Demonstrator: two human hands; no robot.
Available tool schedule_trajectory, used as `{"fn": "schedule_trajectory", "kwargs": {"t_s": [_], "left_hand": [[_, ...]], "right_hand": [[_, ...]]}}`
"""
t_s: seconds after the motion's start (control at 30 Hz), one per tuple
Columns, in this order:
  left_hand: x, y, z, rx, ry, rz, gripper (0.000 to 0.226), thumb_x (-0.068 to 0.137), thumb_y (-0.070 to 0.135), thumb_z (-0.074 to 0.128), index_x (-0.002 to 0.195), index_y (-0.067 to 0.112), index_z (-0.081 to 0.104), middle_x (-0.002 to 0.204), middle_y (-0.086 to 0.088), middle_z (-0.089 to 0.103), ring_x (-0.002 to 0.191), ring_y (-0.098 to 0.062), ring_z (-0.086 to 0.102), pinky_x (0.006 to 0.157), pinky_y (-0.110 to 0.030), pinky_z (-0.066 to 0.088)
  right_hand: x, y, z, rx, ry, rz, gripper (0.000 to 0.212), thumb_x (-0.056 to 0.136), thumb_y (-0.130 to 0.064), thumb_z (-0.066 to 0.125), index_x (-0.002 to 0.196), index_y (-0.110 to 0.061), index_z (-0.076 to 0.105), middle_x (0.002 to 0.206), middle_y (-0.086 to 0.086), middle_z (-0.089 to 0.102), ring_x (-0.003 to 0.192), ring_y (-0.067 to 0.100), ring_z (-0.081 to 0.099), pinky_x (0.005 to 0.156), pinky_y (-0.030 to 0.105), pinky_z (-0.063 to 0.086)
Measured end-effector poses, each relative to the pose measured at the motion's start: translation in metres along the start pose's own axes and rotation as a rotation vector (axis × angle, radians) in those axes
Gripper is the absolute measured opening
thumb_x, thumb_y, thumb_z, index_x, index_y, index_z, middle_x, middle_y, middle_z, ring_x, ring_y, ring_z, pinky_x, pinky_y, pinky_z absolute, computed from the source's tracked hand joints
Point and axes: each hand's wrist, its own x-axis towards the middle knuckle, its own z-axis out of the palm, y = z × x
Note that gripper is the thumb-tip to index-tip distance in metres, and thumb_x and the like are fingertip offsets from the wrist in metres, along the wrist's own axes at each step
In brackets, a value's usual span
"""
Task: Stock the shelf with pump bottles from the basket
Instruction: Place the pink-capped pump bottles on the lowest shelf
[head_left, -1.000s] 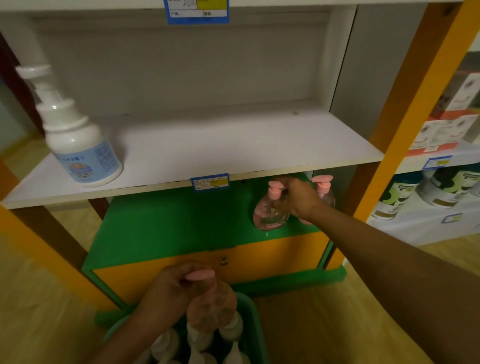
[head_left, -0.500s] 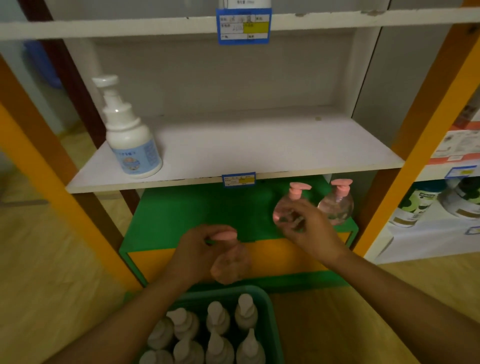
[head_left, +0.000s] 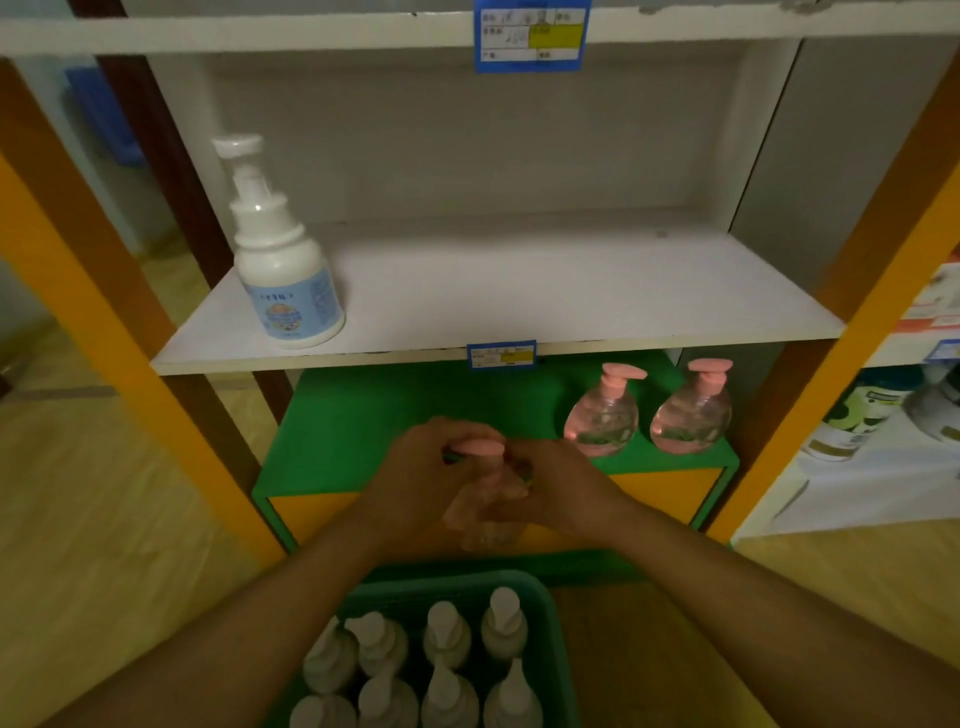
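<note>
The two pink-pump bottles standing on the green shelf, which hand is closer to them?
Right. The right hand sits just left of and below the pink-pump bottles; the left hand is farther left, both holding another pump bottle.

Right hand (head_left: 558, 488) now on held bottle (head_left: 485, 512)

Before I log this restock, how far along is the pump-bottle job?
Done: two pink-pump bottles stand on the green shelf, one white bottle on the white shelf. In hand: both hands hold a third pink-pump bottle. Left: several bottles in the basket.
</note>
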Motion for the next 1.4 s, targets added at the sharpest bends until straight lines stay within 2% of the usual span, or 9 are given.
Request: {"fn": "schedule_trajectory", "kwargs": {"t_s": [0.17, 0.3, 0.43, 0.63, 0.73, 0.9, 1.1, 1.27, 1.4], "left_hand": [[-0.002, -0.015, -0.016, -0.061, 0.055, -0.118, 0.042, 0.085, 0.026, 0.064, 0.123, 0.036, 0.053, 0.13, 0.012, 0.045, 0.117, -0.007, 0.044, 0.102, -0.032, 0.04], [-0.015, -0.035, -0.026, -0.128, 0.027, -0.182, 0.022, 0.091, 0.016, 0.057, 0.101, 0.034, 0.062, 0.1, 0.024, 0.058, 0.093, 0.004, 0.054, 0.081, -0.009, 0.043], [-0.025, -0.054, -0.02, -0.191, -0.001, -0.221, 0.022, 0.09, 0.008, 0.057, 0.095, 0.027, 0.065, 0.092, 0.018, 0.063, 0.085, -0.003, 0.059, 0.062, -0.001, 0.045], [-0.037, -0.072, -0.019, -0.289, -0.007, -0.261, 0.019, 0.09, 0.003, 0.055, 0.105, 0.012, 0.065, 0.091, 0.01, 0.063, 0.083, -0.005, 0.057, 0.059, 0.0, 0.044], [-0.042, -0.079, -0.019, -0.32, -0.016, -0.279, 0.018, 0.091, 0.006, 0.055, 0.099, 0.018, 0.065, 0.093, 0.011, 0.064, 0.088, -0.007, 0.059, 0.063, -0.007, 0.046], [-0.043, -0.089, -0.013, -0.334, 0.02, -0.292, 0.029, 0.09, 0.003, 0.056, 0.085, 0.03, 0.063, 0.092, 0.013, 0.065, 0.087, -0.006, 0.061, 0.075, -0.019, 0.05], [-0.044, -0.093, -0.008, -0.401, 0.012, -0.301, 0.031, 0.087, -0.001, 0.057, 0.085, 0.028, 0.066, 0.086, 0.012, 0.069, 0.09, -0.009, 0.062, 0.077, -0.019, 0.051], [-0.045, -0.097, -0.007, -0.373, -0.009, -0.302, 0.032, 0.086, -0.002, 0.058, 0.085, 0.029, 0.066, 0.081, 0.017, 0.073, 0.094, -0.013, 0.062, 0.088, -0.028, 0.05], [-0.04, -0.085, -0.008, -0.39, -0.013, -0.287, 0.028, 0.089, 0.002, 0.055, 0.086, 0.028, 0.064, 0.094, 0.011, 0.065, 0.089, -0.011, 0.062, 0.071, -0.015, 0.049]], "right_hand": [[0.019, 0.012, -0.005, 0.007, 0.153, 0.073, 0.036, 0.084, -0.036, 0.068, 0.116, -0.022, 0.059, 0.105, 0.0, 0.071, 0.089, 0.014, 0.067, 0.079, 0.032, 0.057], [0.043, 0.025, -0.012, 0.012, 0.218, 0.163, 0.039, 0.084, -0.038, 0.067, 0.116, -0.018, 0.059, 0.106, 0.003, 0.07, 0.093, 0.019, 0.067, 0.085, 0.039, 0.056], [0.06, 0.026, -0.015, 0.025, 0.198, 0.217, 0.035, 0.085, -0.043, 0.062, 0.11, -0.018, 0.06, 0.102, 0.003, 0.07, 0.088, 0.021, 0.067, 0.083, 0.043, 0.056], [0.07, 0.024, -0.023, 0.062, 0.18, 0.274, 0.038, 0.085, -0.03, 0.065, 0.119, -0.014, 0.059, 0.113, 0.008, 0.067, 0.102, 0.027, 0.064, 0.087, 0.039, 0.052], [0.07, 0.024, -0.023, 0.066, 0.18, 0.267, 0.039, 0.084, -0.026, 0.065, 0.12, -0.013, 0.059, 0.116, 0.009, 0.065, 0.106, 0.028, 0.061, 0.083, 0.035, 0.048], [0.077, 0.028, -0.013, -0.047, 0.257, 0.332, 0.036, 0.084, -0.04, 0.064, 0.113, -0.018, 0.06, 0.106, 0.003, 0.068, 0.083, 0.02, 0.061, 0.073, 0.032, 0.049], [0.084, 0.023, 0.0, 0.105, 0.223, 0.465, 0.092, 0.064, -0.069, 0.065, 0.133, -0.019, 0.032, 0.129, 0.009, 0.048, 0.116, 0.03, 0.051, 0.093, 0.044, 0.048], [0.072, 0.025, -0.016, 0.31, 0.198, 0.275, 0.036, 0.086, -0.029, 0.063, 0.119, -0.015, 0.056, 0.097, -0.003, 0.059, 0.098, 0.021, 0.059, 0.07, 0.024, 0.048], [0.073, 0.021, -0.017, 0.076, 0.229, 0.246, 0.037, 0.087, -0.039, 0.061, 0.116, -0.015, 0.059, 0.099, -0.001, 0.062, 0.086, 0.017, 0.059, 0.063, 0.023, 0.043]]}}
